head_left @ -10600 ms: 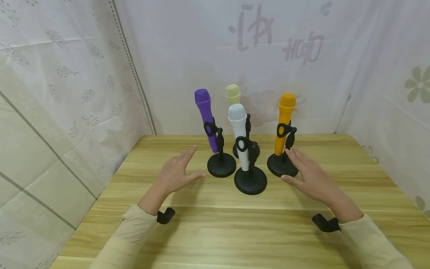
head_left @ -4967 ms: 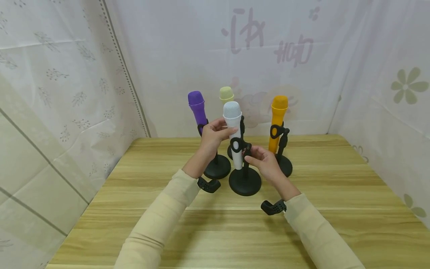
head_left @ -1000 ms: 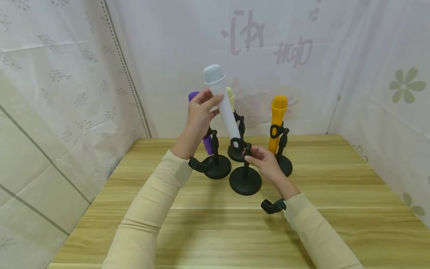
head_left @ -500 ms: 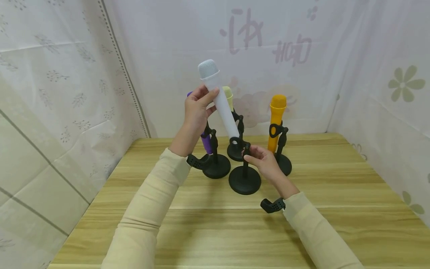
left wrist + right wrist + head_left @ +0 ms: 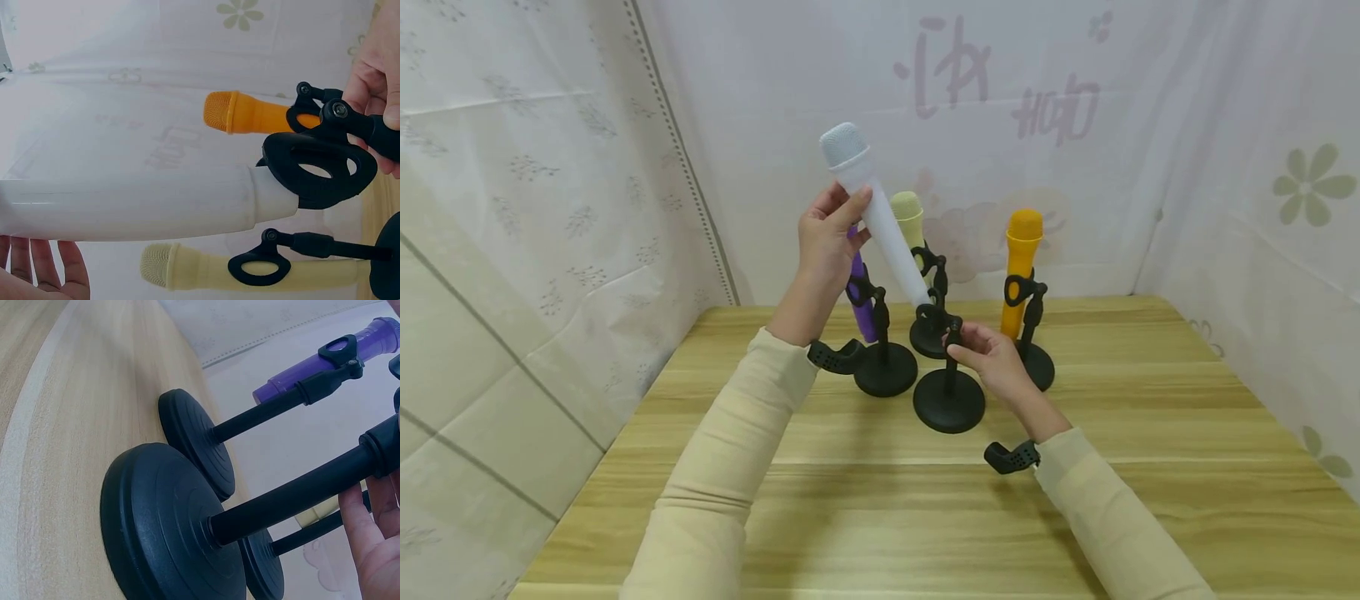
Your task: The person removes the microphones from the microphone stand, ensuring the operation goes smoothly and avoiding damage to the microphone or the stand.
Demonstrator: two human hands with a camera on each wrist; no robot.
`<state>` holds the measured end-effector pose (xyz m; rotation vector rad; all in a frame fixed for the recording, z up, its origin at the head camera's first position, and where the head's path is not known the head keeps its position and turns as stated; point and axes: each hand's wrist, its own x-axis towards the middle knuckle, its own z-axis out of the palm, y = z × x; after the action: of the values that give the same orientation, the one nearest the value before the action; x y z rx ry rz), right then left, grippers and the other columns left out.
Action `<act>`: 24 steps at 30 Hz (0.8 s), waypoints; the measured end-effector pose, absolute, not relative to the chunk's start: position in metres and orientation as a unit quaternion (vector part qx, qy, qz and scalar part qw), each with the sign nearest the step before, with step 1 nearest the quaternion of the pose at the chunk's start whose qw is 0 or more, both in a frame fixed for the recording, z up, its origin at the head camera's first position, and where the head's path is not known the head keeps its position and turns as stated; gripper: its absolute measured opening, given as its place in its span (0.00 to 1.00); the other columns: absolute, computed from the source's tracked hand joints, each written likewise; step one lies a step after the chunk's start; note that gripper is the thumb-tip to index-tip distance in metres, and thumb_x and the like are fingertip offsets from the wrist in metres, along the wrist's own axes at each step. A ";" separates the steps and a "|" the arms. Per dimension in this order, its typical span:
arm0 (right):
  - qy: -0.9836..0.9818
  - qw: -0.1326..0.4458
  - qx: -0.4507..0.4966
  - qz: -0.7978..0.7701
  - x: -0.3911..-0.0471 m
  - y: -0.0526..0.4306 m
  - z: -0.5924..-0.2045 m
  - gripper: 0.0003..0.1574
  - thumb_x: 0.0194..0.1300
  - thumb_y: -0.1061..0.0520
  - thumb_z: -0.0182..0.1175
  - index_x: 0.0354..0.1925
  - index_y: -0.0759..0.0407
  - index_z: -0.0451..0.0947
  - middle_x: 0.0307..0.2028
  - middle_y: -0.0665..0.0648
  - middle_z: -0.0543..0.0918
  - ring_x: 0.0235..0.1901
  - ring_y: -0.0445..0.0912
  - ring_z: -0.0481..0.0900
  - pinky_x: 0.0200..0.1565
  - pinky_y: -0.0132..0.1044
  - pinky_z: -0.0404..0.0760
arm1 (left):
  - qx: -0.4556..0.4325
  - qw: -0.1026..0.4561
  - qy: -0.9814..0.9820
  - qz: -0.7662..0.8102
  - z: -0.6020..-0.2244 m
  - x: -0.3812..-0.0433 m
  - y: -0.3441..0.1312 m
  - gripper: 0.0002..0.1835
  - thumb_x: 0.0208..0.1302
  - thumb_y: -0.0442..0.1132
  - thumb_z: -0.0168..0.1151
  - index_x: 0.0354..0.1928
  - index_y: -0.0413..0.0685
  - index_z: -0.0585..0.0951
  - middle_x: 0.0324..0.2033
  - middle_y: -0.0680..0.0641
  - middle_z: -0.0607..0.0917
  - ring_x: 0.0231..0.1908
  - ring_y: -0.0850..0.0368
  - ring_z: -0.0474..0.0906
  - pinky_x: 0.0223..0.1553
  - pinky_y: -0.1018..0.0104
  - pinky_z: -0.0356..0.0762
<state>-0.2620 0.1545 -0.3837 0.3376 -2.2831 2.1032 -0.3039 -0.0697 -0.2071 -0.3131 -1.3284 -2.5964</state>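
My left hand grips a white microphone just below its head, with the microphone tilted so its head points up and left. Its tail end is at the black clip of the front microphone stand; in the left wrist view the narrow tip overlaps the clip ring, and I cannot tell whether any of it is still inside. My right hand pinches the upper part of that stand's pole. The stand's round base rests flat on the table.
Close behind stand a purple microphone, partly hidden by my left hand, a pale yellow microphone, and an orange microphone beside my right hand. Each sits in its own black stand. A patterned curtain hangs behind the wooden table.
The white microphone sat in its clip earlier; my left hand has drawn it up and left, further over the last second. My right hand has stayed on the stand's pole since 5 seconds ago.
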 end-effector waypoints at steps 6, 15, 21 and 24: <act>-0.730 0.009 0.111 0.674 -0.262 0.154 -0.383 0.23 0.65 0.58 0.64 0.56 0.64 0.75 0.51 0.60 0.82 0.50 0.50 0.78 0.55 0.39 0.76 | -0.099 0.115 -0.448 -0.881 -0.206 -0.301 -0.075 0.14 0.60 0.29 0.68 0.49 0.40 0.82 0.40 0.46 0.81 0.35 0.54 0.77 0.38 0.61 0.79; -0.729 0.008 0.115 0.674 -0.262 0.154 -0.384 0.22 0.65 0.59 0.64 0.56 0.64 0.75 0.52 0.60 0.81 0.51 0.50 0.78 0.55 0.39 0.76 | -0.094 0.122 -0.447 -0.881 -0.207 -0.294 -0.088 0.13 0.60 0.30 0.68 0.47 0.41 0.82 0.42 0.44 0.82 0.36 0.52 0.78 0.39 0.61 0.78; -0.734 0.008 0.119 0.669 -0.261 0.156 -0.385 0.21 0.65 0.56 0.65 0.55 0.62 0.76 0.52 0.59 0.81 0.51 0.50 0.77 0.56 0.41 0.75 | -0.093 0.126 -0.439 -0.885 -0.208 -0.291 -0.097 0.13 0.60 0.30 0.68 0.47 0.41 0.82 0.43 0.45 0.82 0.37 0.53 0.78 0.41 0.60 0.77; -0.737 0.010 0.117 0.665 -0.260 0.156 -0.384 0.21 0.65 0.55 0.65 0.54 0.60 0.77 0.51 0.58 0.82 0.51 0.50 0.77 0.57 0.42 0.74 | -0.092 0.126 -0.437 -0.886 -0.211 -0.288 -0.102 0.14 0.60 0.30 0.68 0.48 0.41 0.81 0.44 0.44 0.82 0.39 0.52 0.79 0.44 0.58 0.77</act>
<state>-0.2601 0.1561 -0.3844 0.3665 -2.3009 2.0774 -0.2884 -0.1019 -0.2108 -0.2682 -1.2736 -2.5790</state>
